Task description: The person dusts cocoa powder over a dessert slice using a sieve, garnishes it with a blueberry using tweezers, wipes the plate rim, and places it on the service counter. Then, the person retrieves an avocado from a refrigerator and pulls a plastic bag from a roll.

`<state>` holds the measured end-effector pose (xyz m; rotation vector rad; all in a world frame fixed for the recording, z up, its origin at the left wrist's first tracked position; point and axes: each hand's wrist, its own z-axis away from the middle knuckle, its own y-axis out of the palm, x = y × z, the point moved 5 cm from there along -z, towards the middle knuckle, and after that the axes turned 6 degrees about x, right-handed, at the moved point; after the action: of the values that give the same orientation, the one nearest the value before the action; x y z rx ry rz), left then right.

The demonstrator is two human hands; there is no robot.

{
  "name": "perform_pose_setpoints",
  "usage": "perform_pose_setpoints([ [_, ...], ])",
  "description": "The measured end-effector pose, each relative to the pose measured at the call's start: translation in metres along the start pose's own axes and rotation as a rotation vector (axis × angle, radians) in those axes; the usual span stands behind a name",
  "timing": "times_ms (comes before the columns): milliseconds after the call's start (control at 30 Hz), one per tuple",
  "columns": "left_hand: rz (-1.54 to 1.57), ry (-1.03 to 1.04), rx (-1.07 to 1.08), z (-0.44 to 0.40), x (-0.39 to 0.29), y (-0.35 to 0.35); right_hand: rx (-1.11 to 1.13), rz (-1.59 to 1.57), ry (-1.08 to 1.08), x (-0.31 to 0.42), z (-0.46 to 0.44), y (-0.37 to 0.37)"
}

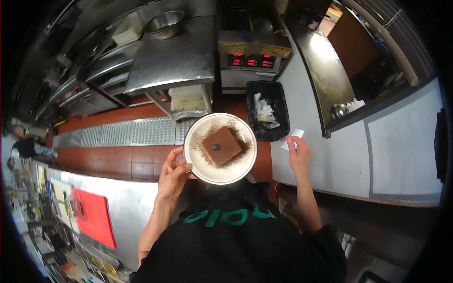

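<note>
My left hand [173,175] grips the lower left rim of a round white plate [196,162], its thumb on top of the rim. On the plate sits a square brown dessert [226,145] with a small dark round berry [215,147] on it and brown powder scattered around. To the right of the plate, my right hand [298,153] is closed on a small white paper [297,135], near the edge of the white counter and just beside the black bin.
A black bin [254,129] with crumpled paper stands ahead. A steel table [174,59] with a metal bowl [165,24] is at upper left. A red board [96,219] lies on the left counter. Another person [27,148] is at far left. A white counter [339,160] runs along the right.
</note>
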<state>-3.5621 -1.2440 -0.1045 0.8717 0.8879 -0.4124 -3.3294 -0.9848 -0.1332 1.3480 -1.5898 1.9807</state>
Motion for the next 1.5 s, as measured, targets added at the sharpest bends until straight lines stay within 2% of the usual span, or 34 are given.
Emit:
perform_pose_setpoints([
  [33,0.007,-0.002,-0.009,-0.016,-0.005,0.001,-0.017,0.047,-0.076,0.0,-0.018,0.001],
  [200,0.004,-0.005,0.019,-0.097,-0.024,-0.003,-0.069,-0.098,-0.153,-0.001,-0.103,0.009],
  [333,0.038,-0.018,0.025,-0.162,-0.031,0.012,-0.06,-0.01,-0.18,0.001,-0.171,-0.001],
  [400,0.068,-0.023,-0.01,-0.188,-0.032,0.024,-0.136,-0.05,-0.273,-0.004,-0.203,-0.004],
  [467,0.064,-0.038,0.038,-0.212,-0.038,0.029,-0.138,-0.034,-0.278,0.023,-0.219,-0.011],
  [600,0.069,-0.043,0.059,-0.25,-0.047,0.036,-0.18,0.056,0.244,0.018,-0.248,-0.022],
  [667,0.073,-0.079,0.073,-0.263,-0.054,0.038,-0.278,0.044,-0.243,0.028,-0.257,-0.032],
  [733,0.077,-0.081,0.071,-0.269,-0.06,0.039,-0.189,0.05,-0.333,0.065,-0.272,-0.044],
  [800,0.078,-0.09,0.066,-0.273,-0.066,0.038,-0.039,0.137,-0.698,0.124,-0.277,-0.034],
  [833,0.069,-0.091,0.095,-0.274,-0.068,0.036,-0.034,0.11,-0.708,0.132,-0.284,-0.023],
  [1000,0.069,-0.084,0.108,-0.271,-0.075,0.023,0.195,0.206,-1.27,0.251,-0.261,0.039],
  [1133,0.078,-0.085,0.065,-0.261,-0.083,0.03,0.247,0.131,-1.423,0.255,-0.263,0.058],
  [1267,0.122,-0.06,0.022,-0.248,-0.072,0.021,0.39,-0.088,-1.211,0.268,-0.288,0.052],
  [1300,0.131,-0.033,-0.001,-0.241,-0.07,0.018,0.391,-0.133,-1.255,0.272,-0.291,0.055],
  [1333,0.123,-0.01,-0.032,-0.229,-0.085,0.025,0.383,-0.21,-1.21,0.276,-0.295,0.06],
  [1367,0.14,0.011,-0.017,-0.226,-0.09,0.022,0.399,-0.182,-1.068,0.273,-0.307,0.067],
  [1400,0.184,0.023,-0.055,-0.219,-0.094,0.017,0.467,-0.317,-1.165,0.273,-0.326,0.077],
  [1467,0.303,0.128,-0.086,-0.211,-0.101,0.003,0.582,-0.443,-0.801,0.293,-0.335,0.095],
  [1500,0.339,0.168,-0.097,-0.206,-0.105,-0.006,0.604,-0.53,-0.751,0.302,-0.34,0.109],
])
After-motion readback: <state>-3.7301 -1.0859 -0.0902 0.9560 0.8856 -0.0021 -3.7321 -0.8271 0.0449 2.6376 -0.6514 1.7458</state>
